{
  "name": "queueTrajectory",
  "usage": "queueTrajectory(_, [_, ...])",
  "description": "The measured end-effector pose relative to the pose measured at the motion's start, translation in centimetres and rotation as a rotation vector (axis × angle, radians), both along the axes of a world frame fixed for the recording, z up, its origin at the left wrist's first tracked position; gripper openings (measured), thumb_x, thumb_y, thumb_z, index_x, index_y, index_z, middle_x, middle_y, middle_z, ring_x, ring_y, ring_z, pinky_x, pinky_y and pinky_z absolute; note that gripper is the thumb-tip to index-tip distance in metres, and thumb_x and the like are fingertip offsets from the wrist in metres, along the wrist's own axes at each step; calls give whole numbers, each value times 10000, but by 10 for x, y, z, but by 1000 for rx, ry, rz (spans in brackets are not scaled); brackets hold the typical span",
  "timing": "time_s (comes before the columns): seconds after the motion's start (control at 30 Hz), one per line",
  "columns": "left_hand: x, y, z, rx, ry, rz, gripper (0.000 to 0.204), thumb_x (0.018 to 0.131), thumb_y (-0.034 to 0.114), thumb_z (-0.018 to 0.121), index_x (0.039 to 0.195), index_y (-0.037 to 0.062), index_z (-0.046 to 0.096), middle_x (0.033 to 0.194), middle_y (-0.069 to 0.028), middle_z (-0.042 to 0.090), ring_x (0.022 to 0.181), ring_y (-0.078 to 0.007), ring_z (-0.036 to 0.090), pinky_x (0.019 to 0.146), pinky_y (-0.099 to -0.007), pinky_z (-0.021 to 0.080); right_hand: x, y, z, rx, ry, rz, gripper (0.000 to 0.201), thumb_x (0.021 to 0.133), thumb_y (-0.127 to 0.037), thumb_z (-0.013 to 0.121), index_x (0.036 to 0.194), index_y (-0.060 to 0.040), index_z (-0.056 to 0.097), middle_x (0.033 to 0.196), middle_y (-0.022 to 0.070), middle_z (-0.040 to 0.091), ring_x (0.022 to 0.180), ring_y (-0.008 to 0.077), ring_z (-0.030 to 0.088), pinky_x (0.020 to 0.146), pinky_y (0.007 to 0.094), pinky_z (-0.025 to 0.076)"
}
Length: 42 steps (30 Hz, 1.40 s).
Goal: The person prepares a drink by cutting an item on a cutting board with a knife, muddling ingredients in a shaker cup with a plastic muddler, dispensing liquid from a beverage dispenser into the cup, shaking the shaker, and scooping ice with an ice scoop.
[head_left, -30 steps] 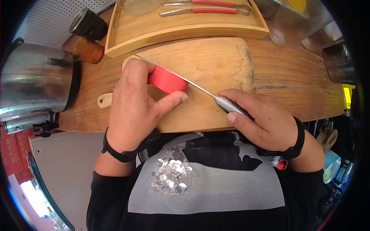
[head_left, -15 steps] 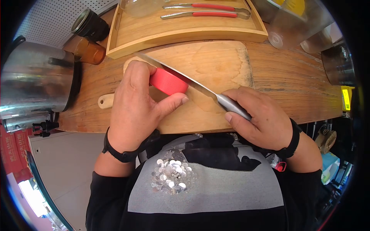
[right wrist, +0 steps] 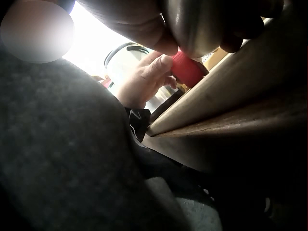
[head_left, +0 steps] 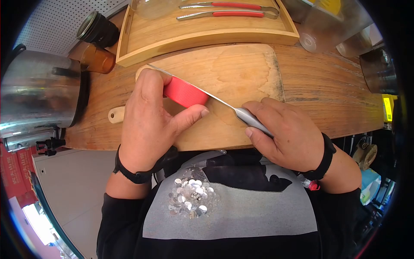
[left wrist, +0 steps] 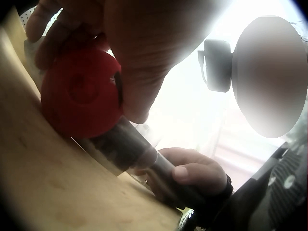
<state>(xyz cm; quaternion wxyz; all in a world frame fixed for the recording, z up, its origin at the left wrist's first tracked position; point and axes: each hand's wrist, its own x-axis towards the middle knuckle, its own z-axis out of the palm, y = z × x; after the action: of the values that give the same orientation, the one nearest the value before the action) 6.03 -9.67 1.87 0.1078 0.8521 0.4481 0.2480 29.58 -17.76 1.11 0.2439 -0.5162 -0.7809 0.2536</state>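
Note:
My left hand (head_left: 148, 116) holds a red ridged round cap (head_left: 185, 92) on its side over the wooden cutting board (head_left: 246, 64). Its fingers are at the cap's far left, its thumb at the near right. In the left wrist view the flat face of the cap (left wrist: 79, 91) shows a round mark in its middle. With my right hand (head_left: 291, 134) I grip the grey metal handle of a kitchen knife (head_left: 252, 121). The blade runs up and left along the cap's far side, nearly edge-on in the head view. Left fingers partly hide the blade toward its tip.
Beyond the board stands a wooden tray (head_left: 207, 36) with red-handled tongs (head_left: 237, 14). A large metal pot (head_left: 43, 93) is at left, near an amber cup (head_left: 98, 59) and a black cylinder (head_left: 98, 29). Clear containers (head_left: 323, 28) stand at back right.
Half a second ago the blade's face showed more; now it has turned nearly edge-on. The right hand and knife have shifted slightly left. The left hand keeps its hold on the cap.

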Motion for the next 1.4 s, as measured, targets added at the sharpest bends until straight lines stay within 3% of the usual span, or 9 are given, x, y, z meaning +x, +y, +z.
queueTrajectory(0.17, [0,0,1,-5,8,-1,634,624,430,837,958,-2,515,837,-115,551,730,-239,517,665,-333,440,1,1,1,-18,-19,-1,197,854,-180,568,984,-32,556,808,151,574,718,354,582,635,444,466])
queueTrajectory(0.43, [-1,-2,1,-14,11,0,619,625,362,848,987,1,499,857,-120,543,761,-259,524,689,-341,434,2,3,14,-20,147,3,240,878,-199,567,1048,-30,574,857,160,597,779,355,591,675,438,471])
queueTrajectory(0.63, [-2,-2,0,-27,-2,-9,605,632,339,846,987,2,490,882,-133,546,786,-298,541,705,-359,443,-1,1,1,-38,43,12,247,880,-206,567,1064,-42,564,846,162,591,766,355,592,669,439,469])
queueTrajectory(0.7, [-1,-2,0,-21,-25,-26,567,615,296,846,942,7,484,873,-161,517,798,-360,539,685,-413,459,-2,1,2,-50,25,16,247,881,-205,563,1069,-45,560,846,162,589,764,355,592,668,440,469])
queueTrajectory(1.17, [-2,-3,-2,21,-50,-53,566,611,297,848,935,0,491,876,-164,521,793,-361,547,681,-413,465,7,4,19,-158,58,67,383,842,-158,560,1204,-48,500,968,196,599,896,378,590,770,447,479])
queueTrajectory(1.23, [-3,-3,-2,22,-55,-54,566,613,301,847,935,0,492,878,-164,521,790,-361,548,679,-413,465,5,3,20,-178,39,85,469,852,-203,596,1262,-12,469,986,194,592,901,368,597,776,423,481])
queueTrajectory(1.4, [-5,-2,-3,-5,-59,-42,562,626,315,841,933,0,492,876,-166,520,781,-357,549,669,-412,467,4,2,16,-195,-7,109,470,887,-211,566,1303,-26,451,997,192,578,881,367,594,764,418,485])
